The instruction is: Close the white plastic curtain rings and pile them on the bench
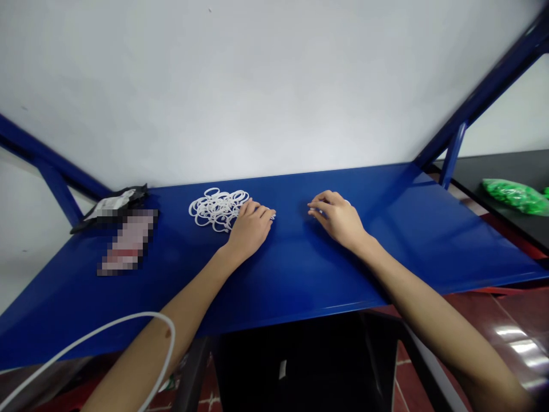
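Observation:
A heap of thin white plastic loops [214,207], some with small knobs like cable-tie heads, lies on the blue table [291,274]. My left hand [253,226] rests at the heap's right side, its fingers bent and together. White bits show at its fingertips, though the hand hides most of what it grips. Farther right, my right hand [338,216] hovers over or rests on the table, thumb and fingers closed in a pinch. A small white piece shows between them and another white edge behind the knuckles, so it appears to hold a white loop.
A black plastic package with a label [114,203] and a blurred-out flat item [128,243] lie at the left. A white cable [103,326] arcs across my left forearm. Blue frame bars flank the table. Beyond the right one, a bag of green items [514,196] sits on a black surface.

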### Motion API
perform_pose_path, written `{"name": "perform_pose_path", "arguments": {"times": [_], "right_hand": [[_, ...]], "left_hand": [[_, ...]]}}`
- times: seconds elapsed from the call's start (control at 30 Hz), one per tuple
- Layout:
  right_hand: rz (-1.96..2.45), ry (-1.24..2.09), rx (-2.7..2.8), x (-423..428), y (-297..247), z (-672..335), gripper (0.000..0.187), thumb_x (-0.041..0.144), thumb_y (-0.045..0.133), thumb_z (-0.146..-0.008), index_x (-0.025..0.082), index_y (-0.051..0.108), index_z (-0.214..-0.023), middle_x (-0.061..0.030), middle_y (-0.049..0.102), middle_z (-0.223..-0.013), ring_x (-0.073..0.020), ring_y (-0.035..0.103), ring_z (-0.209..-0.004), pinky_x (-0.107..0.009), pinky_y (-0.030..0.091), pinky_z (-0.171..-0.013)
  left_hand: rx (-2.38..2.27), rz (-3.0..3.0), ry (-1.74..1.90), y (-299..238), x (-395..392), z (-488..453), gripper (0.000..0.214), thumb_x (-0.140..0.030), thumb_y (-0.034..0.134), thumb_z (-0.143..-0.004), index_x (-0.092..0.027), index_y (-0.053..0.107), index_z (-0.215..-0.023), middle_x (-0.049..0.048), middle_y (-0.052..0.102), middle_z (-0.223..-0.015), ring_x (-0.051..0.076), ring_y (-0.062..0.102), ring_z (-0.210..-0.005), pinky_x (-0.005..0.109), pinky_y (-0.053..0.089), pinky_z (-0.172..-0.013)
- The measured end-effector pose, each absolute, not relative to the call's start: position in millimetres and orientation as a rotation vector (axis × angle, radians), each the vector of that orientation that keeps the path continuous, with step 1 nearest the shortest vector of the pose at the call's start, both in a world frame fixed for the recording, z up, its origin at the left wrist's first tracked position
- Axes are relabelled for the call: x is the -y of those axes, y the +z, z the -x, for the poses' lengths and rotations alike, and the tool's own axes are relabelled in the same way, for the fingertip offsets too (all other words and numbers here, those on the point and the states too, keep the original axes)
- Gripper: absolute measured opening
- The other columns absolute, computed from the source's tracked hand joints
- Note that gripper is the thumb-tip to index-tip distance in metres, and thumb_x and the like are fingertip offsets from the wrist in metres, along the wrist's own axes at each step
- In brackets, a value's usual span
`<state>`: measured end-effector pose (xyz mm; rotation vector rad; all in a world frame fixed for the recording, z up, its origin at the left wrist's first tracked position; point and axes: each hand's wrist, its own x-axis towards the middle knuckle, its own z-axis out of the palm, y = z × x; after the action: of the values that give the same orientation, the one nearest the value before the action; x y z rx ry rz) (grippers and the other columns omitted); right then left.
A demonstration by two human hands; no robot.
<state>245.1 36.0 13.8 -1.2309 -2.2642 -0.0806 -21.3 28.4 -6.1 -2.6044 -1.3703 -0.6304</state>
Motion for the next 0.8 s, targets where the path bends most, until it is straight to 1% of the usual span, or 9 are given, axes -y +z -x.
{"name": "perform_pose_path", "arguments": {"times": [0.1,0.17,0.3,0.4,0.47,0.53,0.63,0.73,0.8], "right_hand": [[1.378,-0.164,2.230,-40.3,18.2,-257.0,0.025,0.028,0.054,-0.101,0.021,0.077,-0.105,-0.0118,0.070,-0.110,-0.0277,0.061,-0.093,-0.043,0.054,-0.073],[1.502,-0.205,2.187,-43.7,21.3,-265.8,0.026,0.026,0.053,-0.101,0.020,0.078,-0.101,-0.0129,0.070,-0.109,-0.0290,0.060,-0.093,-0.043,0.053,-0.072],[1.759,-0.259,2.155,-48.5,24.5,-277.6,0.023,0.024,0.057,-0.098,0.019,0.079,-0.097,-0.0119,0.072,-0.108,-0.0291,0.060,-0.095,-0.040,0.051,-0.071],[1.846,-0.293,2.163,-49.0,23.4,-278.0,0.020,0.029,0.063,-0.096,0.017,0.078,-0.102,-0.0130,0.071,-0.113,-0.0308,0.060,-0.099,-0.039,0.052,-0.073],[1.824,-0.333,2.152,-47.5,22.2,-273.9,0.025,0.033,0.066,-0.095,0.015,0.077,-0.106,-0.0159,0.069,-0.116,-0.0335,0.059,-0.103,-0.042,0.053,-0.077],[1.728,-0.316,2.131,-44.0,21.3,-266.3,0.030,0.036,0.065,-0.095,0.013,0.075,-0.111,-0.0179,0.069,-0.115,-0.0348,0.059,-0.106,-0.046,0.054,-0.081],[1.374,0.016,2.195,-34.1,20.5,-248.8,0.030,0.037,0.061,-0.098,0.016,0.071,-0.117,-0.0140,0.070,-0.111,-0.0277,0.064,-0.099,-0.043,0.056,-0.084],[0.980,0.467,2.258,-21.0,18.9,-229.1,0.028,0.034,0.062,-0.098,0.019,0.065,-0.121,-0.0084,0.070,-0.107,-0.0177,0.067,-0.084,-0.035,0.058,-0.079],[0.860,0.597,2.237,-14.1,17.0,-219.2,0.025,0.032,0.061,-0.098,0.020,0.063,-0.120,-0.0070,0.070,-0.107,-0.0149,0.067,-0.078,-0.032,0.057,-0.075]], "left_hand": [[1.324,2.731,-0.626,-3.4,-20.6,12.7,0.027,-0.019,0.051,-0.099,-0.019,0.068,-0.119,0.0086,0.072,-0.104,0.028,0.056,-0.105,0.048,0.041,-0.103],[1.312,2.789,-0.629,-2.5,-16.2,8.8,0.026,-0.019,0.050,-0.100,-0.019,0.066,-0.121,0.0076,0.072,-0.104,0.027,0.056,-0.104,0.044,0.043,-0.096],[1.387,2.775,-0.630,-2.1,-11.1,6.0,0.026,-0.023,0.053,-0.100,-0.018,0.063,-0.124,0.0084,0.069,-0.109,0.027,0.055,-0.105,0.042,0.043,-0.092],[1.485,2.724,-0.622,-3.0,-10.9,7.0,0.019,-0.027,0.058,-0.098,-0.016,0.065,-0.112,0.0093,0.065,-0.111,0.027,0.053,-0.103,0.042,0.044,-0.091],[1.514,2.716,-0.640,-3.1,-11.6,7.5,0.011,-0.025,0.057,-0.098,-0.017,0.065,-0.099,0.0087,0.064,-0.108,0.026,0.053,-0.101,0.042,0.044,-0.090],[1.516,2.733,-0.699,-1.9,-11.9,7.0,0.012,-0.022,0.055,-0.099,-0.018,0.063,-0.092,0.0077,0.064,-0.104,0.025,0.053,-0.099,0.041,0.044,-0.089],[1.525,2.797,-0.909,1.9,-10.4,4.1,0.012,-0.022,0.054,-0.100,-0.019,0.061,-0.090,0.0051,0.066,-0.098,0.023,0.055,-0.096,0.039,0.045,-0.089],[1.535,2.864,-1.174,5.9,-7.1,0.4,0.010,-0.021,0.056,-0.099,-0.020,0.061,-0.091,0.0019,0.067,-0.092,0.019,0.059,-0.090,0.034,0.049,-0.085],[1.529,2.892,-1.289,7.4,-4.8,-1.7,0.008,-0.021,0.057,-0.098,-0.020,0.062,-0.091,0.0006,0.068,-0.089,0.017,0.062,-0.086,0.032,0.050,-0.082]]}}
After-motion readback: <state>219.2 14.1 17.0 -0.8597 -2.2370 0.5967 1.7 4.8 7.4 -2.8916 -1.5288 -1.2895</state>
